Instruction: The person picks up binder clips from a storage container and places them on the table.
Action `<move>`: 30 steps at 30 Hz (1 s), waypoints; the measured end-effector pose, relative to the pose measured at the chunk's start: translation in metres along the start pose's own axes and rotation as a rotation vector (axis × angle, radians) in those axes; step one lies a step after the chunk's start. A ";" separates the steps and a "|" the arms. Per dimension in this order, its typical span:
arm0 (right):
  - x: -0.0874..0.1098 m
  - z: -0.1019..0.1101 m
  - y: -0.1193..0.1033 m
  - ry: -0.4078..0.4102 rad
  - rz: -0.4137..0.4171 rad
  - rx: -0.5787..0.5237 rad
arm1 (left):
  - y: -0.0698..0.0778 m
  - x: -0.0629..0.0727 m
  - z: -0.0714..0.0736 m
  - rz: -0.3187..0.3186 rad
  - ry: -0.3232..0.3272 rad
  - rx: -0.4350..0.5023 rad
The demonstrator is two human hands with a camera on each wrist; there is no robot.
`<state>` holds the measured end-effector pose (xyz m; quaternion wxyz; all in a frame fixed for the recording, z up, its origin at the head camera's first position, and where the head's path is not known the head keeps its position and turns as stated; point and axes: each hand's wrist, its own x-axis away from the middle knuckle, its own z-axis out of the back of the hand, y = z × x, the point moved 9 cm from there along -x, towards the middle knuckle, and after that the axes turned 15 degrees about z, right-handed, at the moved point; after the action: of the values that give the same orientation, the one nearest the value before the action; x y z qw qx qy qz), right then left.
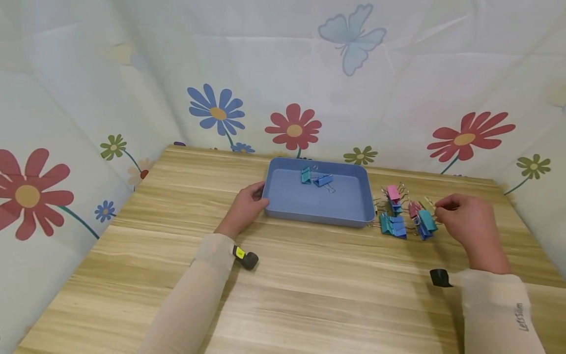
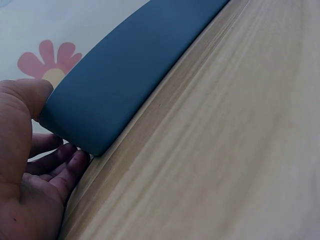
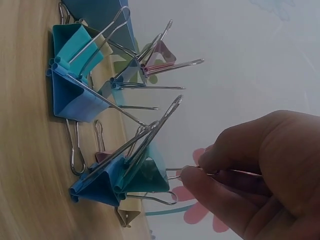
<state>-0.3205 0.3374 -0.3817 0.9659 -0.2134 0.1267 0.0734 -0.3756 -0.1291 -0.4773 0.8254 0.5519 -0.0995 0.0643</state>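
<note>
A shallow blue tray [image 1: 318, 216] stands toward the back of the table. My left hand [image 1: 247, 206] grips its left end; in the left wrist view the thumb [image 2: 30, 95] is at the upper edge and the fingertips are low by the bottom corner. Inside the tray lie a teal binder clip [image 1: 306, 175] and a blue binder clip [image 1: 324, 180]. My right hand [image 1: 470, 221] pinches a binder clip's wire handle [image 3: 174, 173] between thumb and finger, beside a teal binder clip [image 3: 150, 172]. Which clip that wire belongs to is hidden.
Right of the tray stand several more binder clips, among them a pink one [image 1: 392, 192], a teal one [image 1: 385, 223] and a yellow one [image 1: 430, 202]. The wooden table [image 1: 309, 280] meets a flower-patterned cloth [image 1: 265, 59] at its back edge.
</note>
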 end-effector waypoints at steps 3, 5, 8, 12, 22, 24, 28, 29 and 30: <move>-0.001 -0.002 0.000 -0.010 -0.001 0.000 | 0.000 0.000 0.000 0.002 -0.002 0.008; -0.001 -0.002 -0.001 -0.013 0.000 0.004 | 0.001 0.001 0.000 0.002 -0.002 0.011; -0.001 -0.002 -0.004 -0.014 0.008 0.011 | 0.001 0.002 0.000 0.003 -0.002 0.009; 0.000 -0.002 -0.007 -0.014 0.015 0.037 | 0.004 0.005 0.001 -0.006 0.005 -0.001; 0.002 0.002 -0.009 -0.042 0.000 0.080 | 0.005 0.006 0.001 -0.016 0.006 0.000; 0.003 0.004 -0.011 -0.032 0.009 0.088 | 0.005 0.005 0.001 -0.015 0.006 0.004; 0.003 0.008 -0.012 -0.017 0.023 0.094 | 0.004 0.005 0.001 -0.016 0.011 0.003; 0.004 0.009 -0.013 -0.014 0.028 0.098 | 0.005 0.005 0.001 -0.018 0.011 0.003; 0.004 0.011 -0.013 -0.009 0.032 0.101 | 0.005 0.005 0.001 -0.019 0.010 0.002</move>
<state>-0.3119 0.3306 -0.3684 0.9747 -0.1621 0.1294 0.0835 -0.3716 -0.1282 -0.4714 0.8259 0.5533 -0.0903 0.0593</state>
